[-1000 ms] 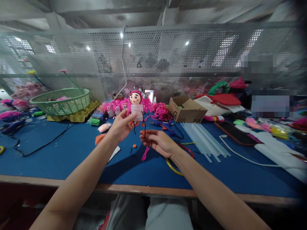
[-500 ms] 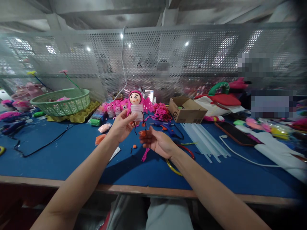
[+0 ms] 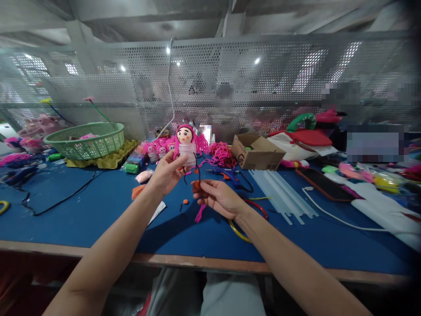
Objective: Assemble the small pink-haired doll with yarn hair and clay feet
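Note:
My left hand is closed round the base of a small doll with pink hair, a round face and a white ribbed body, held upright above the blue table. Thin dark wire legs with orange feet dangle from the doll. My right hand is just below and to the right, its fingertips pinched on one orange foot at the end of a leg. A loose orange ball and a pink yarn scrap lie on the table under my hands.
A green basket stands back left, several small pink dolls behind my left hand. A cardboard box, clear glue sticks, a glue gun, a phone with white cable and soft toys lie right. A perforated metal screen closes the back.
My right hand opened briefly half a second ago, then closed its fingertips on the orange foot again. The left hand and doll have stayed still.

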The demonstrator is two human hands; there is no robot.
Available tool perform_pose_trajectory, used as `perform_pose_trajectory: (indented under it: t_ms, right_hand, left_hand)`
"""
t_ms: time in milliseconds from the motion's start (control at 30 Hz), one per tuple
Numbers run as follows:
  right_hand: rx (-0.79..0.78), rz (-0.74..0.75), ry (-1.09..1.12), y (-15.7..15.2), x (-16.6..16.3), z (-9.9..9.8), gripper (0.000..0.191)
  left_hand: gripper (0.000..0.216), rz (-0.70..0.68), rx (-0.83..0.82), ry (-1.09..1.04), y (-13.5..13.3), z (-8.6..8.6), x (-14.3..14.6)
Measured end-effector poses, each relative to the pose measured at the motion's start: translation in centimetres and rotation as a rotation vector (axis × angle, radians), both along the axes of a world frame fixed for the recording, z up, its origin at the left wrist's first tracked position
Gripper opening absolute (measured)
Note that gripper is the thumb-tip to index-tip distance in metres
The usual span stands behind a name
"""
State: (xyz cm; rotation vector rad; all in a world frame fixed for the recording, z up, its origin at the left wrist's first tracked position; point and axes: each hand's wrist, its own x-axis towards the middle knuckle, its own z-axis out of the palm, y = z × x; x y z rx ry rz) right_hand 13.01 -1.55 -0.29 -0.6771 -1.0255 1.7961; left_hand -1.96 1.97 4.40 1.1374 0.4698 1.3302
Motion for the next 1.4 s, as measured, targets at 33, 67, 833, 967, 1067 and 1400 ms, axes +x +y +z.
perform_pose_trajectory:
  t_ms: [33, 67, 833, 967, 1067, 1400]
  right_hand:
    - [-0.001, -0.005, -0.006, 0.02, 0.01, -0.04, 0.015]
    - [-0.001, -0.011, -0.011, 0.05, 0.01, -0.08, 0.015]
    - [0.001, -0.131, 0.011, 0.11, -0.14, -0.09, 0.017]
    - [0.002, -0.136, 0.008, 0.02, -0.21, -0.13, 0.016]
    - [0.006, -0.136, 0.005, -0.01, -0.26, -0.08, 0.016]
    - [0.031, -0.124, -0.006, -0.15, -0.24, 0.13, 0.021]
  left_hand:
    - [0.024, -0.001, 0.000, 0.000, 0.00, 0.00, -0.03]
    - [0.024, 0.000, -0.002, 0.000, 0.00, 0.00, -0.05]
    - [0.023, -0.005, -0.003, -0.017, 0.21, -0.22, -0.04]
    - [0.025, 0.002, -0.003, -0.008, 0.08, -0.13, -0.02]
    - [0.026, 0.016, -0.012, -0.004, -0.02, -0.06, 0.05]
    - [0.025, 0.027, -0.014, 0.007, 0.23, -0.26, 0.03]
